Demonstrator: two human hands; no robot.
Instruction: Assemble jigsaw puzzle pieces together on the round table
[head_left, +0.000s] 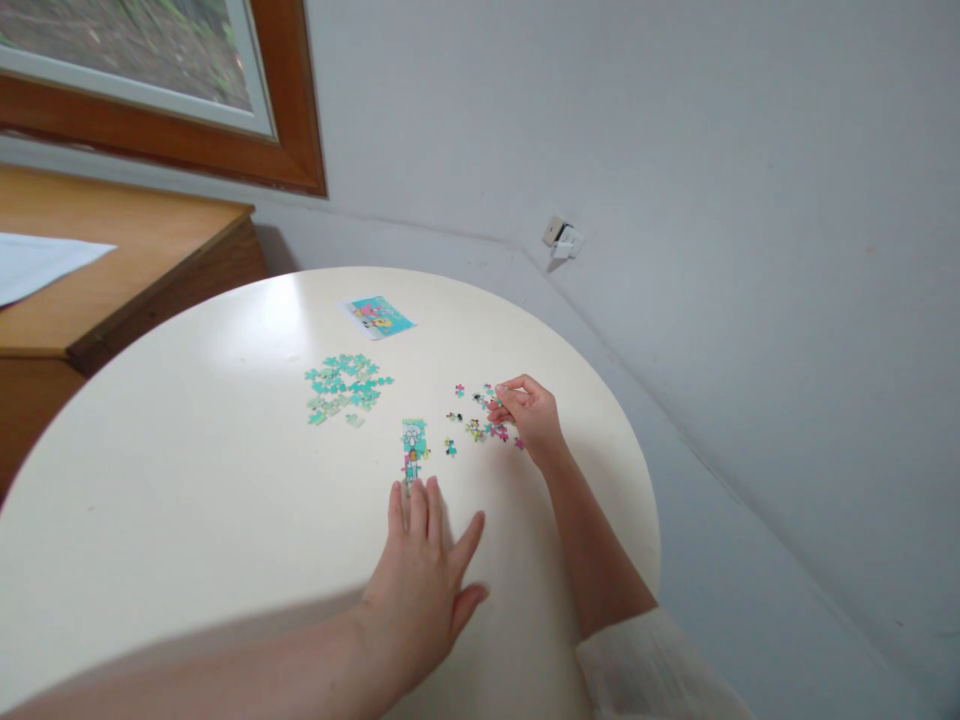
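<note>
My left hand (424, 575) lies flat on the round cream table (187, 500), fingers stretched out, its fingertips at the near end of a short joined strip of puzzle pieces (413, 446). My right hand (531, 412) rests among scattered pink and mixed loose pieces (480, 425), its fingers curled in a pinch on a small piece. A heap of teal pieces (345, 385) lies to the left of the strip. A small reference picture card (376, 316) lies farther back on the table.
A wooden cabinet (127, 270) with a white sheet of paper (34, 262) stands to the left behind the table. A framed picture (150, 80) hangs above it. A white wall socket (562, 238) sits on the wall to the right.
</note>
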